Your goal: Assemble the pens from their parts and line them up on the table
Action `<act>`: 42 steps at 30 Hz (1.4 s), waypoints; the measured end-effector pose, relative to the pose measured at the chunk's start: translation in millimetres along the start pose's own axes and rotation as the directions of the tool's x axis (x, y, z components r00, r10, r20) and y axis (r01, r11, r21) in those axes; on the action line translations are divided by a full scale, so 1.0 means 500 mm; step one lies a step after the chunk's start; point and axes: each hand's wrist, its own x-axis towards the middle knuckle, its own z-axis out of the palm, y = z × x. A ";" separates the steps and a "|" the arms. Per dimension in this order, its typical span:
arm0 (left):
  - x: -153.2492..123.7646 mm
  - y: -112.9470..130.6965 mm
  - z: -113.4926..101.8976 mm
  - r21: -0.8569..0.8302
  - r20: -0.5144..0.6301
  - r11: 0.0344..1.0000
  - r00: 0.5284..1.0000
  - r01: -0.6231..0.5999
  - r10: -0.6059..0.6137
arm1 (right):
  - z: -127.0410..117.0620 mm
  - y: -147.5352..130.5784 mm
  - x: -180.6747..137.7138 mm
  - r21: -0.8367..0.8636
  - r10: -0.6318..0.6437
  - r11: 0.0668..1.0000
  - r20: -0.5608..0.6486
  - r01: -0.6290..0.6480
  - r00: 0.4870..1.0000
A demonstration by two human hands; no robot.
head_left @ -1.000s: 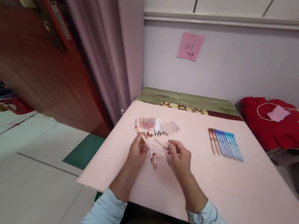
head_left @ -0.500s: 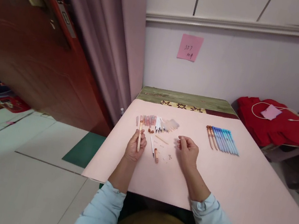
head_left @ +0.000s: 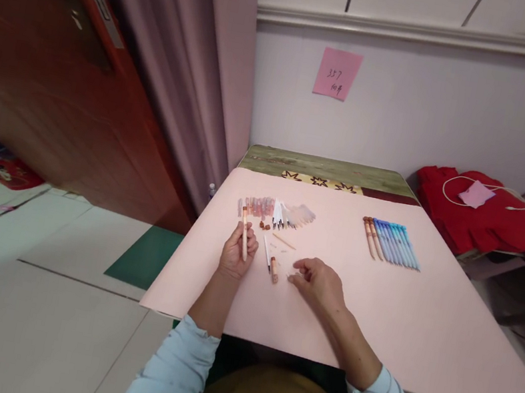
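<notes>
The left hand (head_left: pixel 235 259) had its fingers curled round a slim cream pen barrel with a brown top (head_left: pixel 243 239). The right hand (head_left: pixel 322 285) held thumb and forefinger slightly apart; whether they gripped a tiny part could not be told. Between the hands lay a white, black-tipped refill (head_left: pixel 266 250) and a short orange-brown tube (head_left: pixel 274 270), on a pale pink table cover (head_left: pixel 426 334).

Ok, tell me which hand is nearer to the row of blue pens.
Right. The right hand is left of the blue pens and closer to the person; the left hand, holding a beige pen, is much farther left.
</notes>
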 end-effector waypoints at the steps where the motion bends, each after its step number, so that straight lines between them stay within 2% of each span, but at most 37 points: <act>1: 0.000 0.000 0.000 0.003 -0.002 1.000 1.000 0.000 0.000 | 0.005 0.000 0.005 0.009 -0.009 1.000 0.001 0.009 1.000; 4: 0.000 -0.002 0.000 0.016 -0.018 1.000 1.000 0.003 -0.003 | 0.021 -0.002 0.023 0.071 -0.009 0.997 -0.021 0.010 1.000; 9: 0.000 -0.002 0.001 0.014 -0.001 1.000 1.000 0.001 -0.001 | 0.048 -0.005 0.057 0.123 0.016 0.992 -0.134 0.000 0.991; 13: -0.001 -0.002 0.002 0.015 -0.001 1.000 1.000 0.003 -0.003 | 0.050 0.003 0.065 0.301 0.081 0.954 -0.255 -0.001 0.964; 16: -0.003 -0.002 0.005 0.016 -0.012 1.000 1.000 0.011 -0.011 | 0.042 0.006 0.054 0.356 0.125 0.934 -0.278 -0.018 0.953; 18: -0.003 -0.003 0.007 0.015 -0.018 1.000 1.000 0.010 -0.009 | 0.039 -0.001 0.043 0.322 0.073 0.947 -0.254 0.013 0.964; 21: -0.003 -0.003 0.008 0.005 -0.015 1.000 1.000 0.007 -0.007 | 0.042 -0.030 0.025 0.224 -0.099 0.964 -0.194 0.143 0.976; 23: -0.002 -0.003 0.008 -0.005 -0.011 1.000 1.000 0.012 -0.012 | 0.047 -0.056 0.012 0.148 -0.162 0.972 -0.129 0.181 0.978; 28: -0.002 -0.003 0.005 -0.007 -0.020 1.000 1.000 0.020 -0.020 | 0.067 -0.110 -0.015 -0.140 -0.078 0.987 0.031 0.082 0.996; 32: -0.001 -0.003 0.004 0.002 -0.015 1.000 1.000 0.018 -0.018 | 0.075 -0.124 -0.018 -0.287 -0.028 0.957 0.087 0.052 0.996; 37: -0.001 -0.003 0.004 0.001 -0.009 1.000 1.000 0.018 -0.018 | 0.051 -0.106 -0.015 -0.245 0.013 0.970 0.031 -0.005 0.999; 40: -0.001 -0.003 0.004 0.006 -0.021 1.000 1.000 0.016 -0.015 | 0.021 -0.081 -0.008 -0.209 0.074 0.974 -0.055 -0.084 0.996; 42: -0.002 -0.003 0.004 0.003 -0.023 1.000 1.000 0.011 -0.011 | 0.002 -0.064 -0.001 -0.206 0.126 0.969 -0.070 -0.138 0.990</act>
